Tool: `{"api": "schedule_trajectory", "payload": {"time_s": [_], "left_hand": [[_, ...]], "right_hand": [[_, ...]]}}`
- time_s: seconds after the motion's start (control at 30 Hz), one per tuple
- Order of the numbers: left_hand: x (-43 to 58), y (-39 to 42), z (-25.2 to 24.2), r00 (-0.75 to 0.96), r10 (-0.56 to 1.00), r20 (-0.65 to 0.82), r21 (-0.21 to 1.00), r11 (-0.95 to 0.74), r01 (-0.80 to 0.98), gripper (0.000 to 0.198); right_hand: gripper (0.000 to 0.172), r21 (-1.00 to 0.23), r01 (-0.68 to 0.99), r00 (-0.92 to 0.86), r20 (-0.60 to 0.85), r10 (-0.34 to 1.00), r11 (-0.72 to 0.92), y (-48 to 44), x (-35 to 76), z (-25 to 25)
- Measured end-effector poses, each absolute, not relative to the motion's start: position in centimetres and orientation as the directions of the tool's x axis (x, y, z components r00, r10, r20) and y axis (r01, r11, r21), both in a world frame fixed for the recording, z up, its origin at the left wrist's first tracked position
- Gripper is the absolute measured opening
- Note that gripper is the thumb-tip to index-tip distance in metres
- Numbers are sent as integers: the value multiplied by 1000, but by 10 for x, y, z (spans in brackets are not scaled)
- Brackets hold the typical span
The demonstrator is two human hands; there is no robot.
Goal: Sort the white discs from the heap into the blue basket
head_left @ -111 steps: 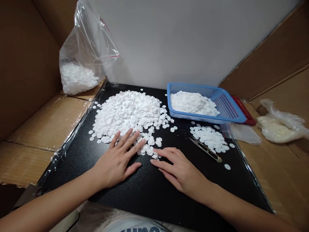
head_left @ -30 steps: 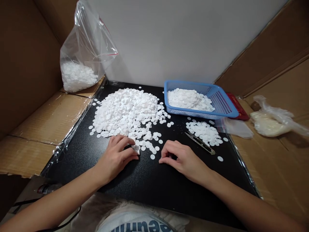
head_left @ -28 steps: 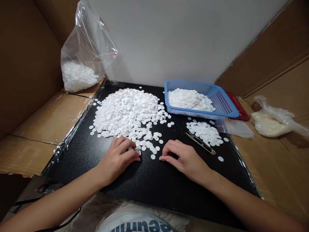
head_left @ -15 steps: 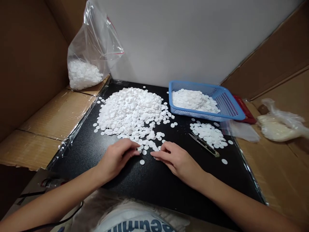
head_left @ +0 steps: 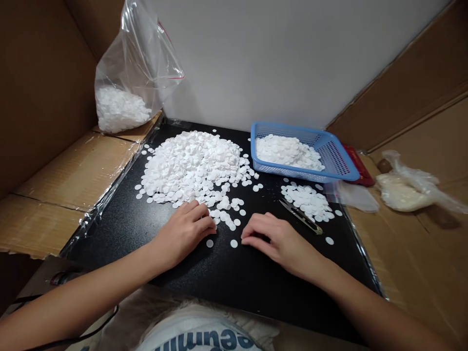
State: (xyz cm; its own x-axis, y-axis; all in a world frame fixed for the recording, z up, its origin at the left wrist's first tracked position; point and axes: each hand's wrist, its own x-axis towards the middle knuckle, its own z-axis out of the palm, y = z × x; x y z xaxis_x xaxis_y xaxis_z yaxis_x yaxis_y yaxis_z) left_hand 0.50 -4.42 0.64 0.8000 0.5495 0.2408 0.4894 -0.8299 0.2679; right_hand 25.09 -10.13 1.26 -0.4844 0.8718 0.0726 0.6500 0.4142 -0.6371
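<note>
At the front edge of a big heap of small white round discs (head_left: 193, 163), my left hand (head_left: 188, 228) rests on the black tabletop with its fingers curled and closed. Whatever its fingertips hold, if anything, is hidden. My right hand (head_left: 268, 236) lies to the right, thumb tip and fingertips bent together; I cannot make out anything between them. Between the two hands a single white disc (head_left: 234, 243) lies flat, close to the right fingertips. Another loose disc (head_left: 209, 243) is just below the left fingertips.
A blue basket (head_left: 307, 174) holding more discs stands at the back right. Before it lie a smaller disc pile (head_left: 309, 201) and thread snips (head_left: 302, 217). A clear bag (head_left: 124, 109) of white pieces stands back left, another bag (head_left: 402, 190) far right. Cardboard walls flank the table.
My right hand has drawn slightly away from the left, widening the gap between them. My left hand has turned palm-down with its fingers more curled. A disc now shows beside the right fingertips.
</note>
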Motion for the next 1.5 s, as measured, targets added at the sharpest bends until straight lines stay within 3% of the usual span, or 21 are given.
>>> {"api": "schedule_trajectory", "payload": {"time_s": [0.23, 0.4, 0.6, 0.67, 0.8, 0.93, 1.07, 1.3, 1.5], "left_hand": [[7, -37, 12, 753, 640, 154, 489, -711, 505, 9], [9, -32, 16, 758, 645, 95, 519, -682, 515, 12], [14, -39, 22, 724, 687, 70, 572, -622, 535, 13], [17, -46, 22, 739, 672, 44, 581, -620, 528, 10], [23, -53, 18, 761, 649, 6, 556, -635, 536, 7], [18, -50, 15, 723, 685, 89, 518, -652, 554, 4], [2, -50, 15, 699, 701, 138, 559, -638, 529, 9], [-13, -70, 7, 767, 622, 156, 526, -710, 469, 11], [-3, -66, 12, 754, 655, 46, 572, -636, 518, 4]], "right_hand": [[8, -662, 681, -406, 16, 914, 314, -99, 256, 12], [15, -712, 633, -408, 27, 912, 304, -101, 254, 13], [15, -535, 668, -494, 199, 846, 516, -102, 252, 13], [11, -522, 654, -530, 200, 824, 547, -101, 252, 12], [9, -553, 683, -414, 244, 877, 477, -97, 249, 4], [15, -554, 689, -374, 281, 884, 467, -92, 243, -2], [11, -571, 657, -382, 311, 870, 492, -91, 242, -2], [14, -446, 708, -428, 346, 835, 548, -91, 244, -7], [12, -545, 666, -412, 300, 860, 509, -90, 244, -3]]}}
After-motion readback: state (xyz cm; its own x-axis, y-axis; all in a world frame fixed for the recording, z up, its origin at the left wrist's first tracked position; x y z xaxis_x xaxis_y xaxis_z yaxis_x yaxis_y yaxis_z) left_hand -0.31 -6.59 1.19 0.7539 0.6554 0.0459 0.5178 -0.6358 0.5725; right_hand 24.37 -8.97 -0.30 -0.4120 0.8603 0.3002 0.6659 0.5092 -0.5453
